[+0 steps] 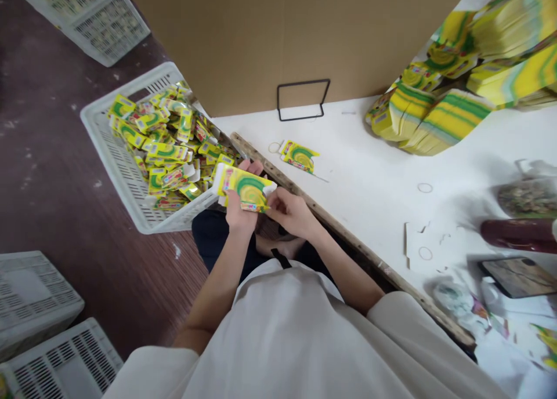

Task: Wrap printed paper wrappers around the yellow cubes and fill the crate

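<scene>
A yellow and green printed carton lies across my left hand, its thumb on the front and its fingers behind. White flaps stick out at both ends of the carton. My right hand pinches at its lower right end, fingers bent together there. To the left, a white plastic crate is heaped with small yellow and green cartons. Another flat yellow carton rests on the white table, beyond my right hand.
A large cardboard sheet stands along the table's back, with a black wire frame before it. Stacks of flat cartons lie at the right. A dark red bottle and a phone are nearer. More crates stand on the floor.
</scene>
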`<state>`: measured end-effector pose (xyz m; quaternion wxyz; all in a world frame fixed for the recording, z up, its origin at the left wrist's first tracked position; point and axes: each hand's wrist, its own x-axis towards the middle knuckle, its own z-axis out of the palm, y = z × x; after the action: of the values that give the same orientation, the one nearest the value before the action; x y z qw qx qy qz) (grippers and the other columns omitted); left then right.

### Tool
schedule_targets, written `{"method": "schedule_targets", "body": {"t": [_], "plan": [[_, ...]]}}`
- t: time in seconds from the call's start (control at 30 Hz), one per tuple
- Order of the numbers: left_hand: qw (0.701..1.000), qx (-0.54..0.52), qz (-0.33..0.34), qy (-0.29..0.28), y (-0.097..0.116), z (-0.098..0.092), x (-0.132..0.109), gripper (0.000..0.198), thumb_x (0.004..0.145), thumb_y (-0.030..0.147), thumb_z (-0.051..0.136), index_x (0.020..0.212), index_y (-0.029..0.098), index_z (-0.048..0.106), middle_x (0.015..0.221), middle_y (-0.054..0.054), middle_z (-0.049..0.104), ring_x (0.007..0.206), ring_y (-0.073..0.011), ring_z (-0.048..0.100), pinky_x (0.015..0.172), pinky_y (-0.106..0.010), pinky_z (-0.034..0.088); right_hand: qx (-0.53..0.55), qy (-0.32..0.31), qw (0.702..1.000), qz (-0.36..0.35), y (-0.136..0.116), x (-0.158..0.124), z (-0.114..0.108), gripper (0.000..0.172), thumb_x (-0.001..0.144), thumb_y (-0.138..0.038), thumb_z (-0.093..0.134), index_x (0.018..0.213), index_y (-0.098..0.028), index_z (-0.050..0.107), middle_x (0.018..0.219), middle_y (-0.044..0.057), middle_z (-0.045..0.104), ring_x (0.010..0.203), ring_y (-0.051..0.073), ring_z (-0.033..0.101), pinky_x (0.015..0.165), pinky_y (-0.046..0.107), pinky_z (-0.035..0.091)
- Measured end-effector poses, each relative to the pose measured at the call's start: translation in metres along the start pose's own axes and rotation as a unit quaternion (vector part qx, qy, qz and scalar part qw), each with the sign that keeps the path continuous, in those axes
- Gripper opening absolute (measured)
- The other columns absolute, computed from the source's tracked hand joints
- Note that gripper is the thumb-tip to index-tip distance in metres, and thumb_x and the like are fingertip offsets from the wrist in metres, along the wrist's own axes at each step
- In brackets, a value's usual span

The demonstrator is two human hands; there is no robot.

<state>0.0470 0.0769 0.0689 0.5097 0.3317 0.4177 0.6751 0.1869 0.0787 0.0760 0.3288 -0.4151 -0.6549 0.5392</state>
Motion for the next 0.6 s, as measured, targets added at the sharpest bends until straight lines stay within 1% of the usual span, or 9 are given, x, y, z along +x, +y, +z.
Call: {"method": "schedule_targets", "body": {"t": [0.03, 0.07, 0.13, 0.2, 0.23, 0.3, 0.4, 0.5, 0.6], "plan": [[1.0, 0.008, 0.007, 0.003, 0.004, 0.002, 0.0, 0.071, 0.082, 0.083, 0.048, 0.117, 0.025, 0.066, 0.114, -0.012, 0.07, 0.119, -0.0331, 0.064, 0.108, -0.051, 0.051, 0.0, -0.016, 1.0, 0.0, 0.0, -0.003, 0.005, 0.009, 0.082, -0.024, 0.061, 0.084, -0.023, 0.053, 0.074, -0.003, 0.06, 0.066, 0.014, 0.057, 0.064, 0.028, 0.047], [0.999, 0.03, 0.011, 0.008, 0.007, 0.004, -0.001, 0.071, 0.084, 0.083, 0.042, 0.116, 0.024, 0.066, 0.109, -0.013, 0.071, 0.115, -0.0332, 0.067, 0.107, -0.052, 0.053, -0.006, -0.014, 1.0, -0.004, 0.001, -0.005, 0.01, 0.009, 0.083, -0.023, 0.061, 0.085, -0.023, 0.053, 0.076, -0.002, 0.06, 0.068, 0.015, 0.058, 0.066, 0.029, 0.047], [0.995, 0.098, 0.014, 0.023, 0.009, 0.005, -0.004, 0.073, 0.087, 0.082, 0.031, 0.118, 0.025, 0.064, 0.102, -0.013, 0.07, 0.11, -0.0326, 0.068, 0.103, -0.052, 0.055, -0.038, 0.03, 0.999, -0.024, 0.002, -0.008, 0.015, 0.01, 0.084, -0.021, 0.062, 0.089, -0.023, 0.053, 0.085, 0.002, 0.063, 0.078, 0.018, 0.061, 0.072, 0.032, 0.05], [0.987, 0.156, 0.027, 0.033, 0.006, 0.006, -0.008, 0.078, 0.088, 0.082, 0.021, 0.125, 0.026, 0.06, 0.101, -0.013, 0.067, 0.111, -0.0318, 0.067, 0.1, -0.051, 0.056, -0.066, 0.078, 0.994, -0.046, 0.001, -0.009, 0.019, 0.014, 0.083, -0.022, 0.064, 0.093, -0.023, 0.054, 0.095, 0.007, 0.065, 0.09, 0.022, 0.062, 0.079, 0.037, 0.053], [0.984, 0.173, 0.036, 0.035, 0.005, 0.006, -0.009, 0.08, 0.088, 0.081, 0.017, 0.129, 0.027, 0.058, 0.102, -0.013, 0.066, 0.112, -0.0315, 0.066, 0.098, -0.05, 0.057, -0.067, 0.09, 0.992, -0.053, 0.0, -0.009, 0.021, 0.016, 0.083, -0.023, 0.066, 0.095, -0.024, 0.054, 0.099, 0.008, 0.065, 0.094, 0.023, 0.062, 0.082, 0.039, 0.054], [0.98, 0.186, 0.056, 0.041, 0.002, 0.006, -0.013, 0.08, 0.089, 0.08, 0.016, 0.131, 0.026, 0.057, 0.101, -0.013, 0.065, 0.109, -0.031, 0.066, 0.093, -0.048, 0.058, -0.039, 0.087, 0.994, -0.055, -0.002, -0.009, 0.023, 0.017, 0.084, -0.026, 0.066, 0.096, -0.024, 0.055, 0.1, 0.008, 0.065, 0.094, 0.023, 0.063, 0.082, 0.039, 0.055], [0.983, 0.155, 0.086, 0.048, 0.001, 0.007, -0.016, 0.074, 0.092, 0.076, 0.02, 0.127, 0.025, 0.06, 0.099, -0.012, 0.067, 0.101, -0.0299, 0.069, 0.088, -0.045, 0.06, 0.031, 0.073, 0.996, -0.037, -0.004, -0.009, 0.025, 0.016, 0.085, -0.028, 0.066, 0.093, -0.024, 0.054, 0.093, 0.004, 0.065, 0.084, 0.019, 0.064, 0.074, 0.034, 0.056], [0.988, 0.11, 0.092, 0.048, 0.001, 0.006, -0.017, 0.066, 0.095, 0.07, 0.022, 0.121, 0.025, 0.063, 0.097, -0.011, 0.069, 0.102, -0.03, 0.07, 0.091, -0.046, 0.06, 0.061, 0.099, 0.993, -0.026, -0.005, -0.011, 0.026, 0.019, 0.083, -0.028, 0.068, 0.092, -0.024, 0.051, 0.085, 0.0, 0.063, 0.076, 0.016, 0.062, 0.069, 0.03, 0.053], [0.988, 0.115, 0.085, 0.061, -0.002, 0.005, -0.016, 0.066, 0.094, 0.073, 0.023, 0.108, 0.025, 0.066, 0.096, -0.011, 0.07, 0.109, -0.0311, 0.069, 0.094, -0.045, 0.06, 0.077, 0.131, 0.988, -0.026, -0.005, -0.013, 0.029, 0.024, 0.082, -0.027, 0.068, 0.095, -0.024, 0.049, 0.086, -0.001, 0.061, 0.076, 0.015, 0.062, 0.068, 0.029, 0.052]]}}
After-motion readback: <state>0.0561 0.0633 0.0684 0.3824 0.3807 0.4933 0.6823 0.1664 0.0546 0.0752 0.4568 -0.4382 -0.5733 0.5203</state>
